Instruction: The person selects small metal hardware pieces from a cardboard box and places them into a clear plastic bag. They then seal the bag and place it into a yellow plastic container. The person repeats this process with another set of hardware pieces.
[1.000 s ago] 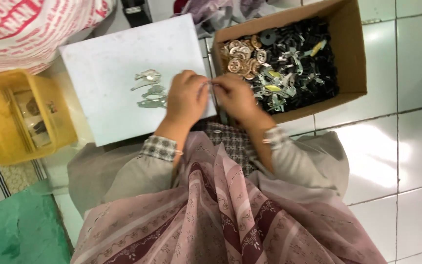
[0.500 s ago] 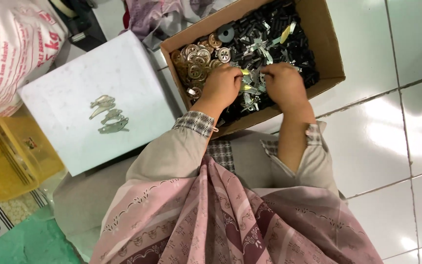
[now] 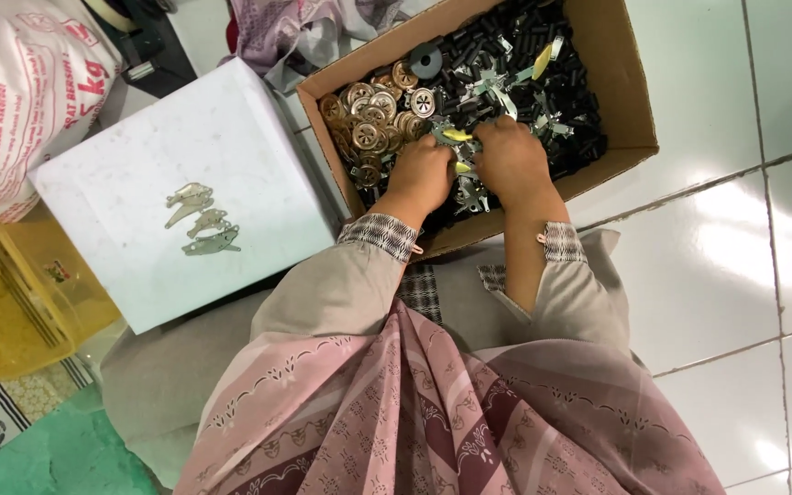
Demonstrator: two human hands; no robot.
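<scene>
Both my hands are down inside an open cardboard box (image 3: 632,87). My left hand (image 3: 422,176) rests beside a heap of round brass-coloured discs (image 3: 368,117). My right hand (image 3: 511,161) lies on small black parts (image 3: 529,41) mixed with silvery metal clips (image 3: 495,84). A yellowish metal piece (image 3: 457,136) shows between the fingertips of the two hands. The fingers of both are curled into the pile, so what they hold is hidden. To the left, several flat silvery pieces (image 3: 200,221) lie in a row on a white slab (image 3: 249,137).
A white printed sack (image 3: 20,101) stands at the far left, with a yellow plastic bin (image 3: 20,298) below it. A green mat (image 3: 38,454) and a patterned cloth edge sit at the lower left. White floor tiles (image 3: 744,238) spread to the right. My lap fills the bottom.
My hands left the white slab and moved right into the cardboard box. The view swung with them, and the flat pieces stayed on the slab.
</scene>
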